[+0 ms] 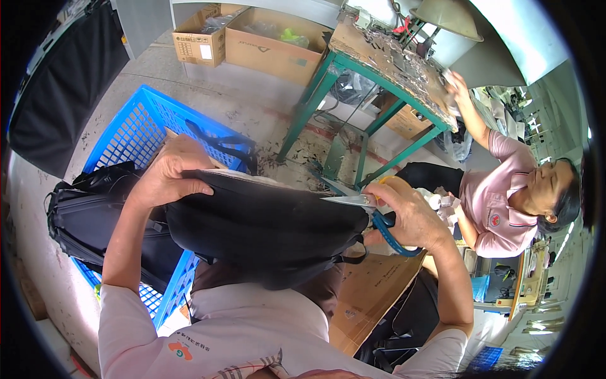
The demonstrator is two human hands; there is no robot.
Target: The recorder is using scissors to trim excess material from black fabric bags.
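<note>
A black fabric bag (265, 227) lies across my lap, its long upper edge facing away from me. My left hand (173, 174) is closed on the bag's upper left edge, thumb on the near side. Scissors (396, 235) with blue handles are in my right hand (410, 211), at the bag's right end. Their metal blades point left along the bag's upper edge and look parted. Whether they touch the fabric I cannot tell. A light strip of material shows behind the bag's upper edge. A black strap loop (355, 252) hangs at the lower right.
A blue plastic crate (120, 136) with black backpacks (107, 215) stands at left. Ahead is a green-legged workbench (334, 69) littered with scraps; a person in pink (505, 189) works beside it. Cardboard boxes (268, 47) sit behind. Flattened cardboard (366, 297) and black bags lie at my right.
</note>
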